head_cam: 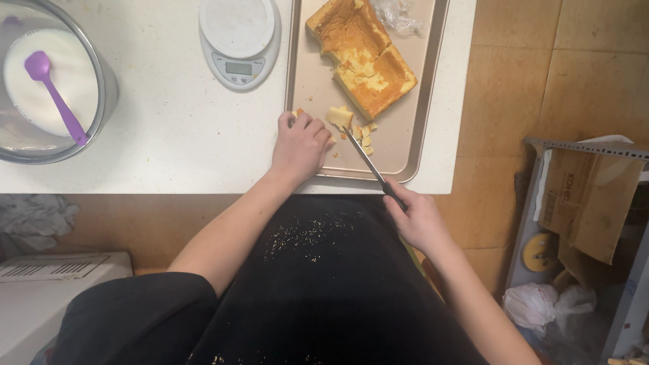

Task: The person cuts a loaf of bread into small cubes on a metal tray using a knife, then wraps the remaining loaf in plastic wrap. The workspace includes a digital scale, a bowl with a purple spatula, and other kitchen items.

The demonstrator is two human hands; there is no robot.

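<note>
A golden sponge cake (363,50), cut into two large slabs, lies in a gold baking tray (418,97) on the white counter. Small cut cubes and a pale piece of cake (339,116) sit at the tray's near end. My left hand (300,145) rests on the tray's near left corner, fingers curled against the small pieces. My right hand (416,214) grips the black handle of a knife (366,159) whose blade points up-left, its tip among the cubes.
A white kitchen scale (240,30) stands left of the tray. A steel bowl (101,100) holds white cream and a purple spatula (54,92). Crumpled clear plastic (391,0) lies at the tray's far end. Cardboard and a metal rack (612,200) stand at right.
</note>
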